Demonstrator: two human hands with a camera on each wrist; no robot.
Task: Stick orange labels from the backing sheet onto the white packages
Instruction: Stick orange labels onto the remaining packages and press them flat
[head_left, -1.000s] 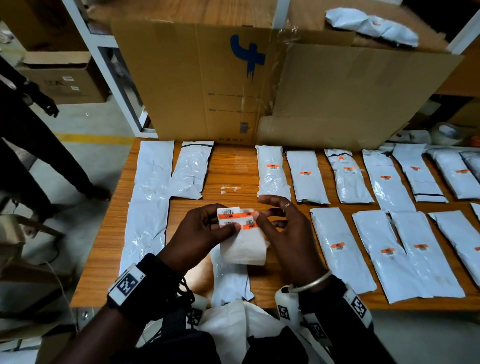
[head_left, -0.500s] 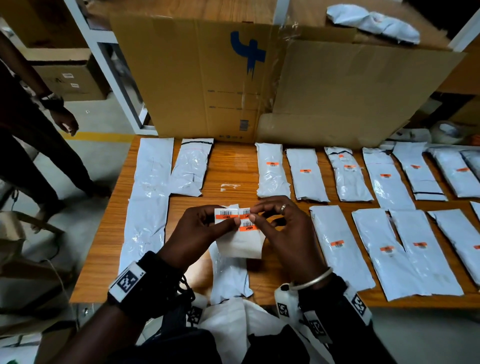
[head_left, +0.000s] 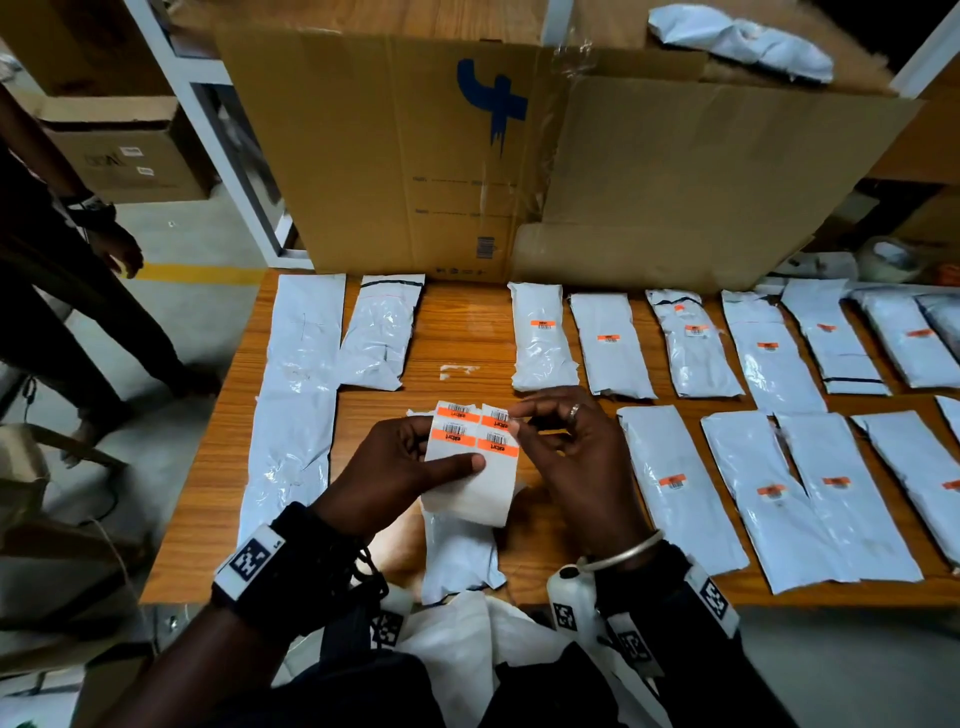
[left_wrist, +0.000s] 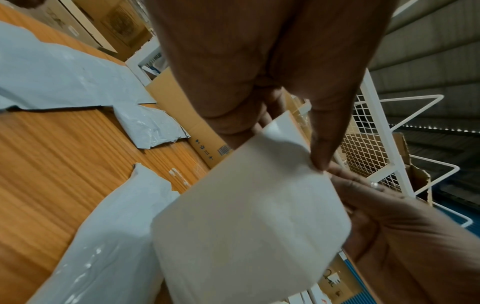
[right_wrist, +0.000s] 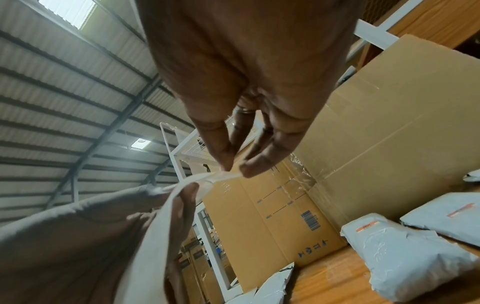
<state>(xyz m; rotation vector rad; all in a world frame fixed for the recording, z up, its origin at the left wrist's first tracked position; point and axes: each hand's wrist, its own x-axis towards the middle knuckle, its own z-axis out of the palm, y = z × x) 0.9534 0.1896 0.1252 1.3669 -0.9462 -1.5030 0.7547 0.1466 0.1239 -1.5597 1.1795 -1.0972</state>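
My left hand (head_left: 415, 467) holds the white backing sheet (head_left: 470, 483) above the table's near middle, thumb pressed across its face. Several orange barcode labels (head_left: 453, 435) sit on its upper part. My right hand (head_left: 563, 447) pinches the sheet's upper right corner at a label (head_left: 497, 419), thumb and forefinger together; in the right wrist view the fingertips (right_wrist: 228, 164) nip the curled edge (right_wrist: 207, 179). The sheet's blank back (left_wrist: 254, 222) fills the left wrist view. White packages (head_left: 543, 335) with orange labels lie in rows to the right. Unlabelled packages (head_left: 306, 374) lie on the left.
A large cardboard box (head_left: 498, 156) stands along the wooden table's (head_left: 467, 332) far edge. Another unlabelled package (head_left: 457, 556) lies under the sheet near me. A person (head_left: 62, 270) stands left of the table. A tape roll (head_left: 888, 260) sits far right.
The sheet has shifted slightly up and away from me. My right fingers have moved from the lower right label to the sheet's upper right corner. The bystander's arm has swung down at the left.
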